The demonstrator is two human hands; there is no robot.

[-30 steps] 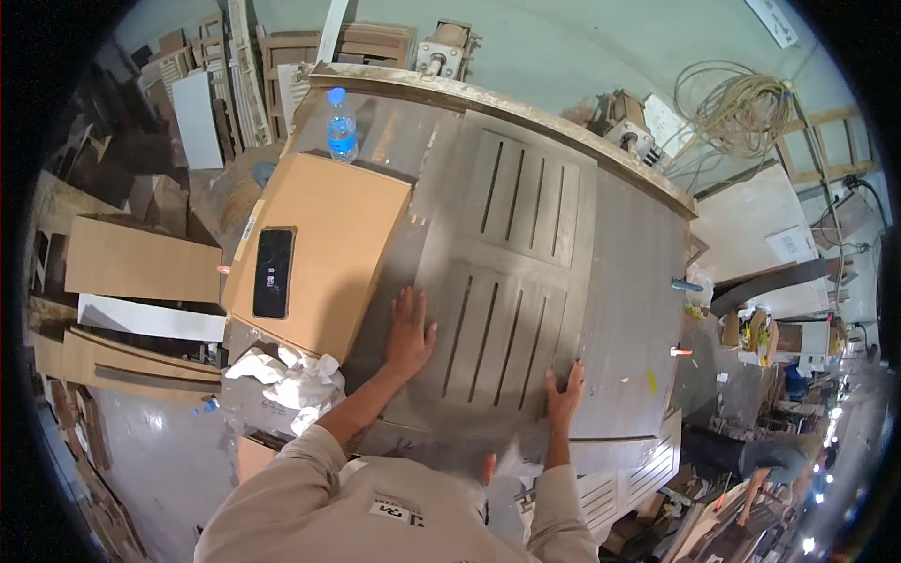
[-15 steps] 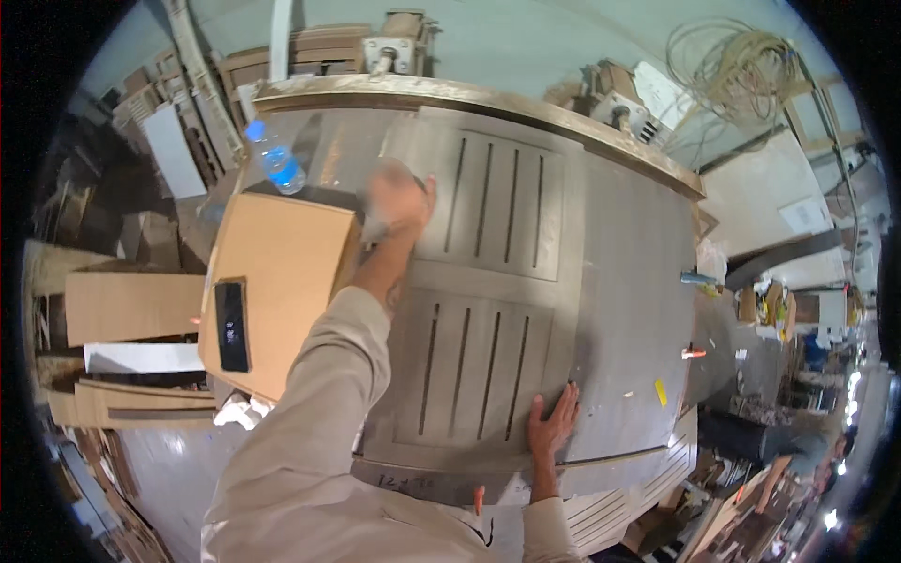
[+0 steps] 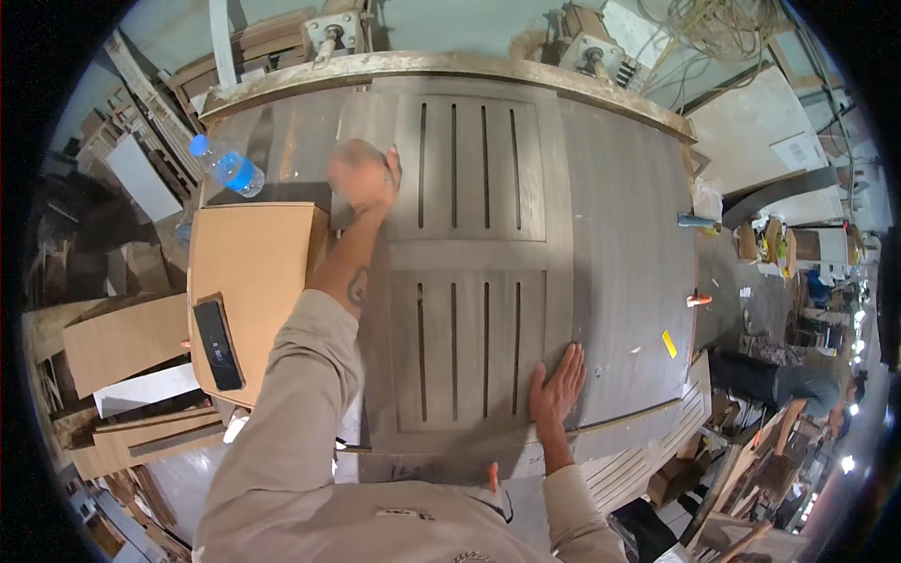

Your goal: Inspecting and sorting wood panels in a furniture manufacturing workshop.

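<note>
So the big slatted wooden panel (image 3: 469, 272) lies flat on the grey surface (image 3: 629, 244), covering most of its middle. It looks stiff and fairly heavy, smooth-faced, so I'd guess it slides easier than it lifts; best held by opposite edges. Left hand (image 3: 364, 176) is spread flat on the panel's far-left corner, right hand (image 3: 556, 387) lies open, palm down, on its near-right edge — neither is clenched around anything. Left of the panel sits a closed cardboard box (image 3: 246, 281), contents hidden, with a black phone (image 3: 217, 344) on top. Beyond the box, a clear water bottle (image 3: 226, 167) lies on its side, contents hard to judge.
</note>
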